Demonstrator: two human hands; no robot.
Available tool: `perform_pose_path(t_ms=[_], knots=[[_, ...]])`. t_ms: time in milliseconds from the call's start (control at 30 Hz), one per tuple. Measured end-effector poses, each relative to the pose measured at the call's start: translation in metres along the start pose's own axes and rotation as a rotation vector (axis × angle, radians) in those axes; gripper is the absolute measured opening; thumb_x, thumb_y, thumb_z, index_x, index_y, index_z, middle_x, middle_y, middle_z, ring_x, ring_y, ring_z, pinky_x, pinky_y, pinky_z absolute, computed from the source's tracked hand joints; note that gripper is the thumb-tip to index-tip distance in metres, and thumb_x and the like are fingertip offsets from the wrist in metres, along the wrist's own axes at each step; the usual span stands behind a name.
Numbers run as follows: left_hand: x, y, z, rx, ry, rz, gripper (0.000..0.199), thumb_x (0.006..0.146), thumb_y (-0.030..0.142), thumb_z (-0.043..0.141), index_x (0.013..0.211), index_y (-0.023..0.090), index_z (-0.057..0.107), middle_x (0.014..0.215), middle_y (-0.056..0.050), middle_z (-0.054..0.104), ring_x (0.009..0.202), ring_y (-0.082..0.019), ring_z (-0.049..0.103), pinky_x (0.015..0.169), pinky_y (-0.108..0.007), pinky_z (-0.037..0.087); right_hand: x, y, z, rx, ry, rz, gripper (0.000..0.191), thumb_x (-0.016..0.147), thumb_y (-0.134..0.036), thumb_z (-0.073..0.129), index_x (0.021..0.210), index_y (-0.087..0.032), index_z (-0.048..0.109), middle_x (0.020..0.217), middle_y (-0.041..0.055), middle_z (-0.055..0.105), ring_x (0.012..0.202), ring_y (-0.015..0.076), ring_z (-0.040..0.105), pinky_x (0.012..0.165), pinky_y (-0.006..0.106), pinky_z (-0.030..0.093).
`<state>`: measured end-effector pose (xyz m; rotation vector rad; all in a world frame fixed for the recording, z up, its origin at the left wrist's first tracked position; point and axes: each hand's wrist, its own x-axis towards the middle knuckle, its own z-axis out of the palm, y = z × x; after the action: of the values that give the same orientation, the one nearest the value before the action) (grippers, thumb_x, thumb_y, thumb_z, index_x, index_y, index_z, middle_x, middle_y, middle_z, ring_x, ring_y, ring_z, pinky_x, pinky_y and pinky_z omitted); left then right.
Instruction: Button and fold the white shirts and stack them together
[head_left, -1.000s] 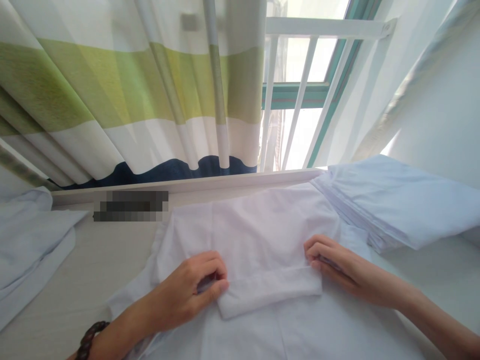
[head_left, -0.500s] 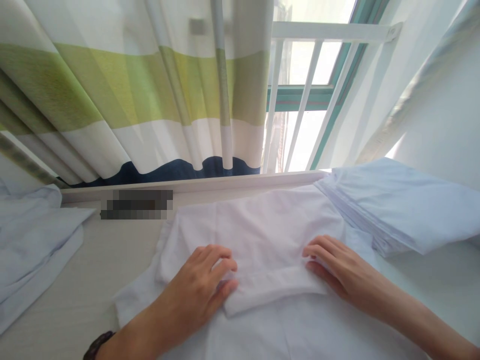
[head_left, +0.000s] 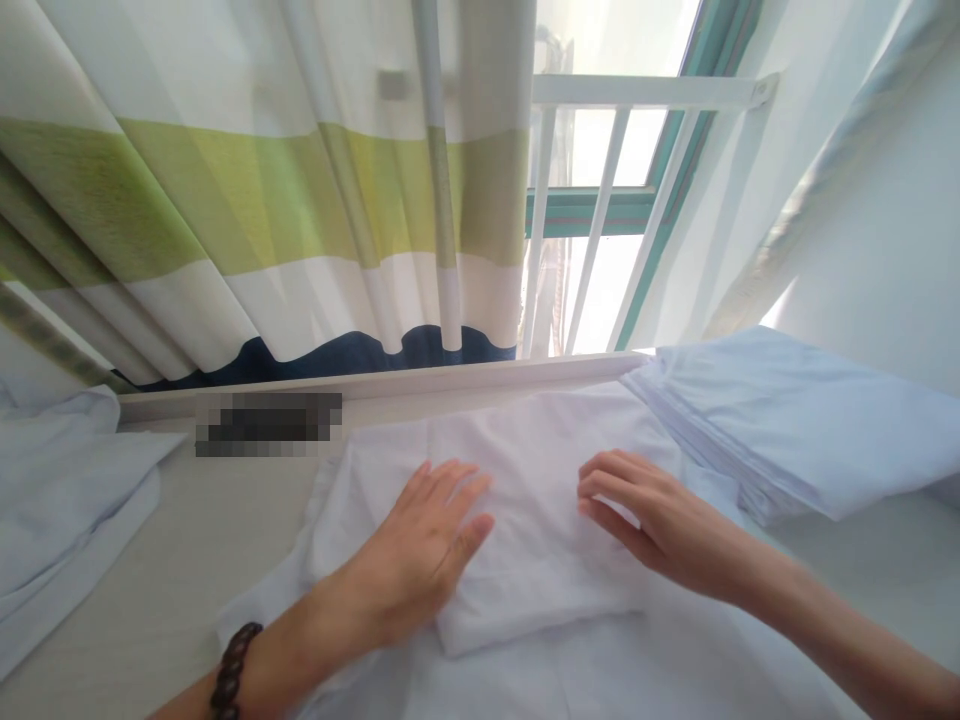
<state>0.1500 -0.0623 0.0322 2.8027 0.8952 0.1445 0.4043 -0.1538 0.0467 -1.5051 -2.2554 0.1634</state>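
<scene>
A white cloth [head_left: 525,530] lies partly folded on the pale surface in front of me, its folded edge running across the lower middle. On its left part is my left hand [head_left: 427,540], fingers apart and nearly straight, with a dark beaded bracelet at the wrist. My right hand [head_left: 645,510] is over the right part of the cloth, its fingers slightly bent and the thumb apart from them. Neither hand has cloth between its fingers. More of the white fabric spreads out below the folded edge.
Folded white cloths [head_left: 810,420] are stacked at the right. Another white cloth [head_left: 67,500] lies at the left. A pixelated dark object [head_left: 270,420] rests near the back ledge. Behind are a striped curtain [head_left: 262,200] and a white railing [head_left: 645,92] before a window.
Both hands have moved up the cloth, away from its folded edge. The left fingers have straightened and spread, and the right hand has shifted slightly left. The camera view has tilted slightly.
</scene>
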Motion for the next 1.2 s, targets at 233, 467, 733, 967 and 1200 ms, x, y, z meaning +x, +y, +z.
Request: perform_pose_path(t_ms=[233, 467, 733, 967, 1200], knots=[[0.061, -0.047, 0.016, 0.083, 0.11, -0.274, 0.059, 0.099, 0.045, 0.022, 0.146, 0.011, 0.034, 0.152, -0.013, 0.033, 0.142, -0.027, 0.026, 0.117, -0.052, 0.013, 0.061, 0.073, 0.028, -0.298, -0.071, 0.429, 0.054, 0.099, -0.046, 0.027, 0.142, -0.017, 0.042, 0.15, 0.0113, 0.039, 0.14, 0.0254, 0.031, 0.114, 0.042, 0.024], [0.038, -0.078, 0.014, 0.204, 0.041, -0.35, 0.069, 0.097, 0.051, 0.019, 0.149, 0.006, 0.027, 0.155, -0.012, 0.026, 0.144, -0.026, 0.022, 0.117, -0.046, 0.016, 0.041, 0.105, 0.046, -0.375, -0.053, 0.654, 0.066, 0.098, -0.051, 0.018, 0.148, -0.011, 0.031, 0.155, 0.0174, 0.026, 0.143, 0.0302, 0.021, 0.114, 0.049, 0.019], [0.041, -0.092, 0.01, 0.189, 0.059, -0.355, 0.063, 0.096, 0.045, 0.024, 0.143, 0.005, 0.036, 0.151, -0.019, 0.034, 0.14, -0.03, 0.031, 0.113, -0.046, 0.025, 0.05, 0.096, 0.033, -0.512, -0.073, 0.654, 0.063, 0.096, -0.041, 0.029, 0.14, 0.003, 0.039, 0.15, 0.0273, 0.031, 0.141, 0.0387, 0.023, 0.112, 0.052, 0.021], [0.061, -0.124, -0.047, 0.15, -0.108, -0.319, 0.038, 0.084, 0.034, 0.056, 0.113, 0.011, 0.063, 0.112, -0.016, 0.068, 0.104, -0.032, 0.062, 0.091, -0.043, 0.046, 0.091, 0.115, -0.004, -0.458, -0.238, 0.38, 0.043, 0.089, -0.01, 0.039, 0.126, -0.018, 0.059, 0.125, 0.0103, 0.063, 0.113, 0.023, 0.059, 0.095, 0.033, 0.045], [0.044, -0.137, -0.085, 0.051, -0.156, -0.211, 0.03, 0.084, 0.026, 0.059, 0.11, 0.012, 0.065, 0.109, -0.002, 0.071, 0.099, -0.02, 0.064, 0.089, -0.027, 0.047, 0.084, 0.136, -0.021, -0.557, -0.214, 0.399, 0.018, 0.087, -0.019, 0.051, 0.089, -0.017, 0.069, 0.097, 0.0135, 0.067, 0.093, 0.0289, 0.062, 0.08, 0.04, 0.047]])
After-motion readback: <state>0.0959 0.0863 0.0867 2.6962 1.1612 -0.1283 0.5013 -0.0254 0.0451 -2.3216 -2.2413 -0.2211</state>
